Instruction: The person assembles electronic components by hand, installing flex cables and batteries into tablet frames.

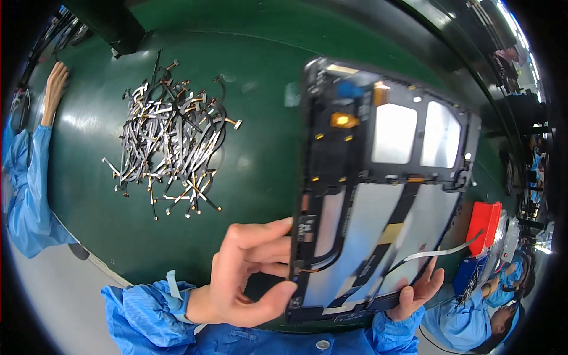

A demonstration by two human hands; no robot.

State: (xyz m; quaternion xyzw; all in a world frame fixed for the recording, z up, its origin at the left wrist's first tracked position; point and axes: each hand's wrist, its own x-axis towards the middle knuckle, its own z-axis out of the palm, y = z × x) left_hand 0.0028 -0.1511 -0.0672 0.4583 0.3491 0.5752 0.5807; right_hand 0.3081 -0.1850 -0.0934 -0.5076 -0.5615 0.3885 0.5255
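Observation:
An opened tablet frame with its inner parts showing is held up, tilted, over the near right of the green bench. My left hand grips its left edge low down, thumb in front and fingers behind. At the lower right corner my right hand holds the other edge, its fingers partly hidden by the frame. Silver plates, black ribbon strips and a yellow tape patch line the inside. A loose grey flat cable sticks out past the right edge.
A tangled heap of flat cables lies on the green bench to the left. At the far left rests another person's hand. A red bin and a blue bin stand at the right, near other people in blue.

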